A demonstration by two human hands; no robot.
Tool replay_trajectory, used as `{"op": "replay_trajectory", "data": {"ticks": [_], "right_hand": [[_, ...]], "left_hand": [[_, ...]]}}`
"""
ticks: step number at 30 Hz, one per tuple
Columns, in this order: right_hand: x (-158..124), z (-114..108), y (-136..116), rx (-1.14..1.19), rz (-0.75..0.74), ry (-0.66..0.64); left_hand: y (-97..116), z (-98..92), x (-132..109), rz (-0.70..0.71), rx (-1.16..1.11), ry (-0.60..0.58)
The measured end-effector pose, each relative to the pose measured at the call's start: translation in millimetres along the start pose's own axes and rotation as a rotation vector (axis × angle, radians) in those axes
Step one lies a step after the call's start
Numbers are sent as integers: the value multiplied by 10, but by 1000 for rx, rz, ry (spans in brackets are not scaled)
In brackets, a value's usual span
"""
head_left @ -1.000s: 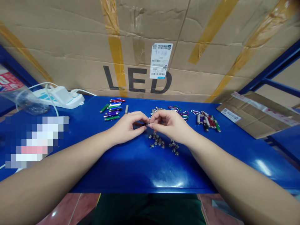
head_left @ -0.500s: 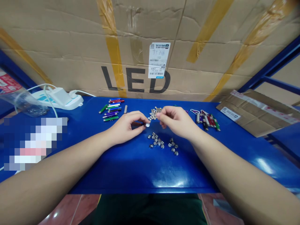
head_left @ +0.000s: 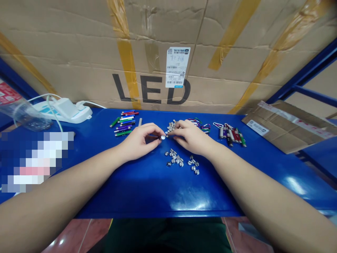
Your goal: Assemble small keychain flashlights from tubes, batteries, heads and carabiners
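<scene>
"what moved?" "the right hand [head_left: 191,137] came in, curled, by the silver parts [head_left: 171,127] at twelve o'clock; whether it holds any is unclear." "the left hand [head_left: 138,142]?" "pinching a small silver-tipped tube [head_left: 162,137]; a loose pinch could let it roll across the blue bench [head_left: 158,196]."

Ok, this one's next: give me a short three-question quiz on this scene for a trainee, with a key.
1. Which hand holds the slim tube with the round silver end?
2. True or false: the white power strip lies to the left of the group of coloured tubes.
3. What word is printed in large black letters on the cardboard box?

Key: 1. The left hand. 2. True. 3. LED.
</scene>
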State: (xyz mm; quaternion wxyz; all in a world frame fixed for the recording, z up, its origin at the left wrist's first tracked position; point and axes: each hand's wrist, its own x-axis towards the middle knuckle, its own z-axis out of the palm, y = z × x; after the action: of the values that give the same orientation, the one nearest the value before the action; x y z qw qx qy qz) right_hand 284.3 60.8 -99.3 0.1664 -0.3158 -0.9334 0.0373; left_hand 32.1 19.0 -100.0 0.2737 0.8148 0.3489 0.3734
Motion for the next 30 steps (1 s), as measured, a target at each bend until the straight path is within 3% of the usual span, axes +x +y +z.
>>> {"op": "replay_trajectory", "data": {"ticks": [14,23,25,30], "right_hand": [[41,-102,-51,60,-13,-131],[50,-127,-98,65,153,-183],[23,-136,-99,185,191,-132],[-36,-137,-212,716,209,191]], "left_hand": [[-33,4,-6,-19,-11,-13],[-34,7,-1,-30,-15,-21],[-41,6,-4,-44,-15,-30],[-48,8,-7,-74,-19,-32]]}}
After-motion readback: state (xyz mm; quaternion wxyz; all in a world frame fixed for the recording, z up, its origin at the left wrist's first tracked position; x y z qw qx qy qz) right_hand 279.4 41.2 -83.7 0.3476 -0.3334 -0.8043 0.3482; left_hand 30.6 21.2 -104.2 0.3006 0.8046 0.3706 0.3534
